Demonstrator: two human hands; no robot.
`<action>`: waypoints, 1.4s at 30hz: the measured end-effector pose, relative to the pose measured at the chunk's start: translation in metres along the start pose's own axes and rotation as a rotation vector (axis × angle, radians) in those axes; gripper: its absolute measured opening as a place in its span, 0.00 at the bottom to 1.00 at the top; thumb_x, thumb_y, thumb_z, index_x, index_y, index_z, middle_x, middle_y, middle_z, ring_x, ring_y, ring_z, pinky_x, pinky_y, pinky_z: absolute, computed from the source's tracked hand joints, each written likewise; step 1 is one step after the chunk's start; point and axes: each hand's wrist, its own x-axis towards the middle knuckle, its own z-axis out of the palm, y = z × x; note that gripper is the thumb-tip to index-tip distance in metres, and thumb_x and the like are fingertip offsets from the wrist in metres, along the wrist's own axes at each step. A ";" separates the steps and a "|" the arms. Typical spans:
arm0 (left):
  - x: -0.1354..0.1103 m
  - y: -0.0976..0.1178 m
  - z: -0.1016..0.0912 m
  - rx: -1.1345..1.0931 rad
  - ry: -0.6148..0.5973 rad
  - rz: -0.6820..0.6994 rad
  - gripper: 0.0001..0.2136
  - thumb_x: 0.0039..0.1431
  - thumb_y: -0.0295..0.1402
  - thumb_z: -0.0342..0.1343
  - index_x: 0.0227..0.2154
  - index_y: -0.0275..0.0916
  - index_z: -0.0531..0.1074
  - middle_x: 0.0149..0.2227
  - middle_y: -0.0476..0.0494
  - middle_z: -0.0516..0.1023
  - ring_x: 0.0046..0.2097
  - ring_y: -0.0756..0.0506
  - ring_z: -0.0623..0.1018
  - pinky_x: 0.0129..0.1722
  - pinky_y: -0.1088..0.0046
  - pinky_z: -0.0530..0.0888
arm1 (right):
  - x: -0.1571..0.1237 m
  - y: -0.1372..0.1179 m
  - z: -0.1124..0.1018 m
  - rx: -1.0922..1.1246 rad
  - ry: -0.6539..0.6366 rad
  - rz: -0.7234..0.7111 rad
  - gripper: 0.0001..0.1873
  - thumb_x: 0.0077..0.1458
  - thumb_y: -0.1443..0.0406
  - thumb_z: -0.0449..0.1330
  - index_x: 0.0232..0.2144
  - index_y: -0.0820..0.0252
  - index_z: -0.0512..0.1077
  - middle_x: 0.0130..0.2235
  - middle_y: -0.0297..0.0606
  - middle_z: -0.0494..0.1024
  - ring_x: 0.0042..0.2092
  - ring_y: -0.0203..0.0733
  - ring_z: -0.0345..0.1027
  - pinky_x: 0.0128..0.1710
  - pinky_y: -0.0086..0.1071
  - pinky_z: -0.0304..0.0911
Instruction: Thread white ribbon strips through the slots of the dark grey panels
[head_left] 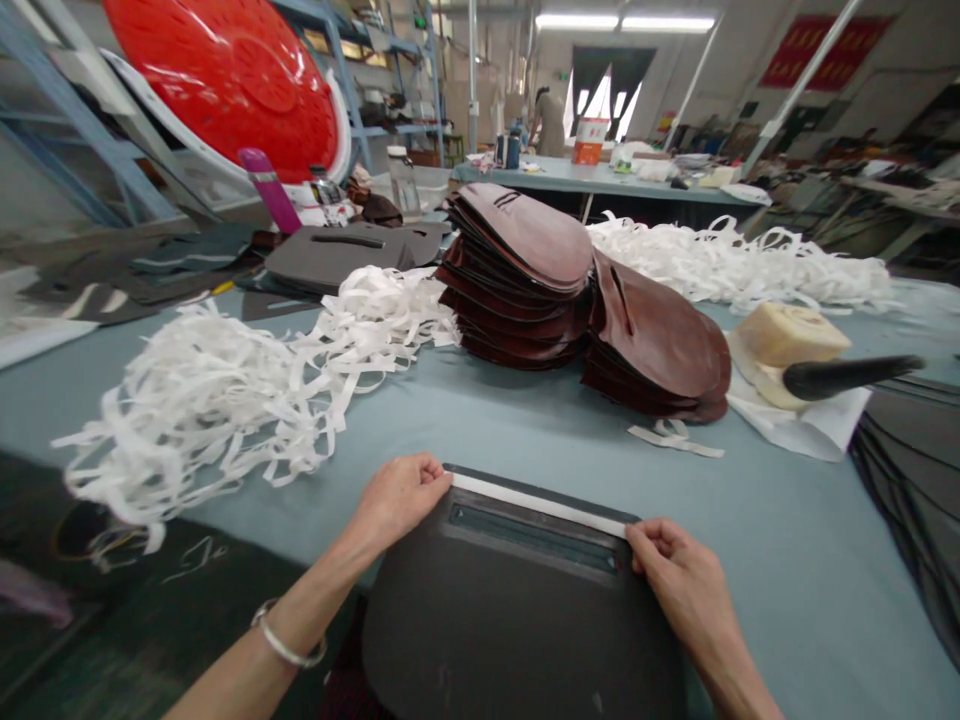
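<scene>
A dark grey panel [517, 630] with a slotted window lies at the near table edge, partly over it. Along its top edge runs a white strip [536, 503]. My left hand [397, 495] pinches the strip's left end at the panel's corner, and my right hand [667, 565] grips its right end. Two stacks of brown leather panels [517, 270] [652, 340] stand beyond my hands. Loose white strips [225, 400] form a heap to the left, and another heap [735, 265] lies behind the stacks.
On the pale blue table cover [787, 560] at right, a cream block [787, 340] sits on white cloth beside a black tapered handle [847, 376]. Grey panels [345, 255] and a magenta bottle [268, 190] lie far left. A person [549, 125] stands beyond another table.
</scene>
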 end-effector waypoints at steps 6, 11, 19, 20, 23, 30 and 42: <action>0.009 -0.007 0.005 0.073 -0.068 -0.010 0.17 0.54 0.49 0.48 0.28 0.40 0.72 0.24 0.50 0.76 0.28 0.46 0.74 0.27 0.74 0.61 | 0.003 -0.001 -0.001 0.079 -0.018 0.048 0.15 0.49 0.54 0.54 0.21 0.58 0.68 0.17 0.29 0.69 0.20 0.34 0.60 0.21 0.26 0.52; 0.013 -0.011 0.007 0.115 -0.105 -0.035 0.19 0.54 0.51 0.46 0.29 0.41 0.72 0.24 0.50 0.76 0.29 0.44 0.76 0.28 0.73 0.63 | 0.004 0.000 -0.001 0.021 0.019 0.057 0.12 0.49 0.58 0.54 0.20 0.58 0.68 0.17 0.30 0.71 0.21 0.34 0.62 0.23 0.26 0.52; 0.006 -0.007 0.011 0.180 -0.049 -0.047 0.18 0.55 0.52 0.45 0.31 0.43 0.69 0.25 0.49 0.76 0.29 0.43 0.76 0.27 0.71 0.63 | 0.005 -0.002 0.001 -0.074 0.068 0.066 0.10 0.50 0.60 0.54 0.20 0.57 0.68 0.18 0.31 0.71 0.22 0.35 0.63 0.23 0.26 0.49; 0.004 -0.005 0.011 0.185 -0.028 -0.051 0.17 0.55 0.51 0.45 0.32 0.43 0.69 0.26 0.49 0.75 0.29 0.43 0.75 0.27 0.71 0.63 | 0.005 -0.002 0.002 -0.085 0.073 0.068 0.10 0.50 0.60 0.55 0.20 0.56 0.67 0.18 0.30 0.71 0.22 0.35 0.62 0.23 0.27 0.49; -0.003 0.001 0.011 0.171 0.048 -0.072 0.16 0.55 0.50 0.47 0.36 0.43 0.66 0.28 0.49 0.75 0.30 0.43 0.75 0.28 0.71 0.65 | 0.005 -0.004 0.002 -0.170 0.111 0.061 0.06 0.50 0.62 0.55 0.24 0.57 0.67 0.19 0.30 0.70 0.23 0.35 0.62 0.25 0.27 0.48; -0.031 0.001 0.036 0.141 0.282 0.427 0.16 0.63 0.42 0.43 0.48 0.41 0.66 0.45 0.40 0.73 0.47 0.41 0.73 0.45 0.63 0.69 | -0.016 -0.020 0.019 -0.550 0.141 -0.365 0.15 0.59 0.71 0.48 0.44 0.58 0.70 0.30 0.37 0.73 0.31 0.39 0.65 0.29 0.30 0.51; -0.033 -0.013 0.037 0.063 0.308 0.599 0.14 0.66 0.33 0.41 0.49 0.41 0.68 0.50 0.41 0.69 0.53 0.44 0.68 0.55 0.61 0.67 | -0.006 -0.061 0.062 -0.695 0.092 -0.700 0.10 0.61 0.61 0.53 0.36 0.61 0.70 0.42 0.46 0.71 0.44 0.49 0.62 0.41 0.39 0.55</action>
